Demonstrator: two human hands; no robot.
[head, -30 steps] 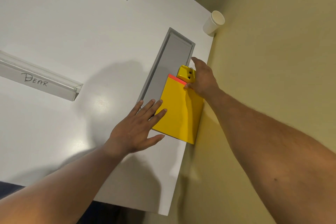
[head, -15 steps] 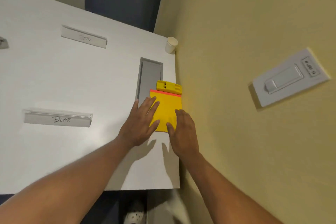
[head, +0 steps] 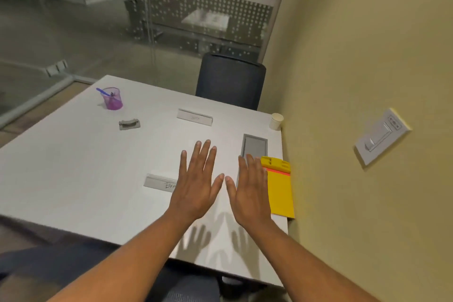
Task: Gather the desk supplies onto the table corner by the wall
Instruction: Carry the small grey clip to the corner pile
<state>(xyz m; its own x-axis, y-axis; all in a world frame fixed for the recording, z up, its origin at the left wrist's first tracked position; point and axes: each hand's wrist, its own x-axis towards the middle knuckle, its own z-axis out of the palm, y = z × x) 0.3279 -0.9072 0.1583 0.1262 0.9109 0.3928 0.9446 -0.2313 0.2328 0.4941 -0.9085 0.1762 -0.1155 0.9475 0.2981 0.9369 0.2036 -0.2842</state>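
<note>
A yellow notepad (head: 280, 193) with an orange top strip lies at the white table's (head: 73, 174) right edge against the wall. A yellow stapler-like tool (head: 275, 163) sits just beyond it. My left hand (head: 198, 186) and my right hand (head: 250, 191) hover flat above the table with fingers straight, holding nothing; the right hand is just left of the notepad. Far left stands a purple cup (head: 112, 98) with a blue pen in it. A grey tape-dispenser-like item (head: 129, 124) lies near it.
Two clear name plates (head: 195, 117) (head: 160, 182) lie on the table. A white paper cup (head: 276, 121) stands at the far corner by the wall. A grey cable hatch (head: 254, 146) is set into the tabletop. A dark chair (head: 230, 81) stands behind; a wall switch (head: 382, 136) is on the right.
Both hands have left the yellow notepad and lifted above the table, fingers spread. The view has pulled back and up, bringing the purple cup and grey item into sight.
</note>
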